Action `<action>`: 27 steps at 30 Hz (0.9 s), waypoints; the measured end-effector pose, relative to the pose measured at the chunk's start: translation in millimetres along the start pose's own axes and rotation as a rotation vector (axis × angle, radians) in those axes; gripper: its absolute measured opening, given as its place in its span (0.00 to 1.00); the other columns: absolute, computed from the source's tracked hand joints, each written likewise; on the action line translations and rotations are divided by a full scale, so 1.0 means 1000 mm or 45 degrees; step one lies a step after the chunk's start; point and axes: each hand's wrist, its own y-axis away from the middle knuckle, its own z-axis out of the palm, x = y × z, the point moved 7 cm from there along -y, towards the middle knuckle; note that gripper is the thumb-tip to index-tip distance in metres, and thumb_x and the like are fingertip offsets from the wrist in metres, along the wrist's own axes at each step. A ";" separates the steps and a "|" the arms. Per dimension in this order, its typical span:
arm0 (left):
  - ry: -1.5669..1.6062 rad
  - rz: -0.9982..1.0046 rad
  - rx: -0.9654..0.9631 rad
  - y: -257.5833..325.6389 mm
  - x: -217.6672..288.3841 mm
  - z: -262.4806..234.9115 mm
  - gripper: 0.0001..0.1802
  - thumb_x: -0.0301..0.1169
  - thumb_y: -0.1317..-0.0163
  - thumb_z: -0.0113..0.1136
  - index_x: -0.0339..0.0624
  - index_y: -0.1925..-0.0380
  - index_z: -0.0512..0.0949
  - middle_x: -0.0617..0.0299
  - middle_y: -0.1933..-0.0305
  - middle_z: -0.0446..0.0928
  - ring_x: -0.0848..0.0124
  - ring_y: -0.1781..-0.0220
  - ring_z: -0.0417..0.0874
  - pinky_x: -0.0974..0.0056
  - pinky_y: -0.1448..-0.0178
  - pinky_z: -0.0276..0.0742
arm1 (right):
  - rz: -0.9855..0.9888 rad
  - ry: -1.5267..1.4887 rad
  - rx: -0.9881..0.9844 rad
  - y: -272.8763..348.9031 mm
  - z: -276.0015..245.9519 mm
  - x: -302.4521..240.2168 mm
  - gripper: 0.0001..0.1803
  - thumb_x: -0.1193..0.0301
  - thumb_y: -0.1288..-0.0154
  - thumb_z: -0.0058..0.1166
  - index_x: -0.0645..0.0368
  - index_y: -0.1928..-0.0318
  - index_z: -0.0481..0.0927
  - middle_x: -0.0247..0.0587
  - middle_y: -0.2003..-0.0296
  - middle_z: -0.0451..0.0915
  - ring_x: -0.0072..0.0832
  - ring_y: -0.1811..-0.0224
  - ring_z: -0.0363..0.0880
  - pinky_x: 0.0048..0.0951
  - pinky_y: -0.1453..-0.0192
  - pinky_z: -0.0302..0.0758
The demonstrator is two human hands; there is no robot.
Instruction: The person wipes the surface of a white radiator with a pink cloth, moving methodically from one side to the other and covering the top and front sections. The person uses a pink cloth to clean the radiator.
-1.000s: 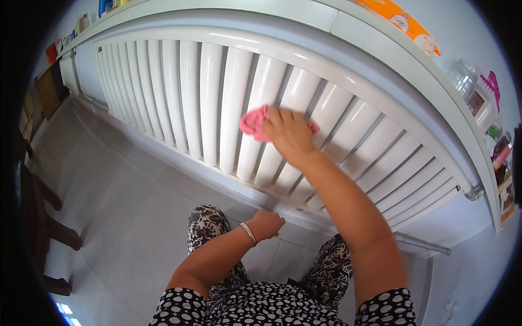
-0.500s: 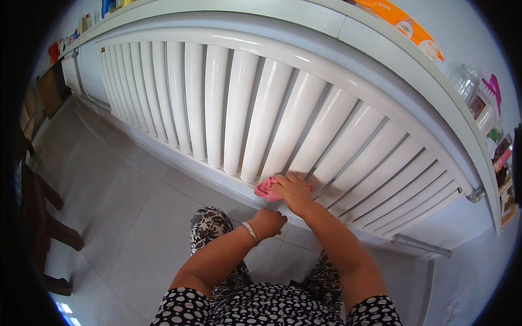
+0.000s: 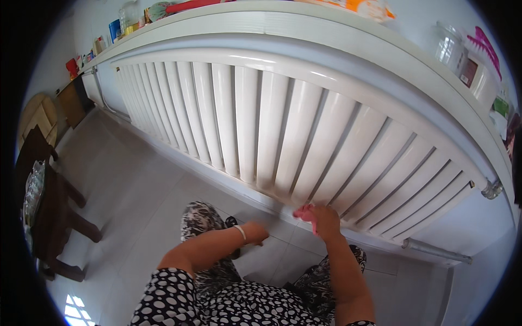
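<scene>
My right hand (image 3: 327, 221) is closed around a crumpled pink cloth (image 3: 305, 213), part of which sticks out to the left and hangs below the fingers. The cloth is at the lower ends of the tubes of a long white radiator (image 3: 276, 117); whether it presses on the metal is hard to tell. My left hand (image 3: 254, 233), with a pale bangle on the wrist, is curled with nothing visible in it. It hangs in front of my knee, apart from the radiator, and looks slightly blurred.
Above the radiator runs a white ledge (image 3: 261, 23) bearing a clear jar (image 3: 447, 48), a purple comb-like item (image 3: 484, 49) and an orange package (image 3: 367, 7). A metal pipe (image 3: 437, 251) sticks out at the lower right. Dark wooden furniture (image 3: 70, 217) stands at left on grey floor tiles (image 3: 136, 190).
My right hand has moved right and down along the radiator's lower edge with the cloth. The left hand has drawn slightly left and down. The whole view has shifted.
</scene>
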 end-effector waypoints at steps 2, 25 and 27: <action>-0.076 -0.024 -0.353 0.017 0.014 0.027 0.19 0.45 0.43 0.63 0.43 0.61 0.83 0.53 0.60 0.82 0.52 0.57 0.82 0.48 0.54 0.78 | 0.026 -0.147 0.162 -0.003 -0.015 0.016 0.10 0.72 0.45 0.49 0.53 0.61 0.80 0.41 0.63 0.80 0.43 0.62 0.77 0.42 0.57 0.73; 0.996 -0.201 -0.517 0.076 0.038 0.186 0.20 0.42 0.36 0.48 0.44 0.51 0.78 0.51 0.46 0.77 0.53 0.41 0.76 0.53 0.39 0.69 | -0.279 -0.060 -0.881 -0.030 0.137 -0.026 0.23 0.72 0.59 0.65 0.50 0.57 0.79 0.43 0.67 0.81 0.42 0.59 0.79 0.45 0.58 0.75; 1.026 -0.234 -0.509 0.076 0.023 0.171 0.20 0.42 0.36 0.48 0.44 0.51 0.78 0.51 0.46 0.77 0.53 0.42 0.76 0.53 0.39 0.69 | -0.288 -0.068 -0.920 -0.029 0.152 -0.016 0.22 0.72 0.59 0.64 0.51 0.57 0.79 0.43 0.66 0.81 0.42 0.60 0.80 0.46 0.58 0.75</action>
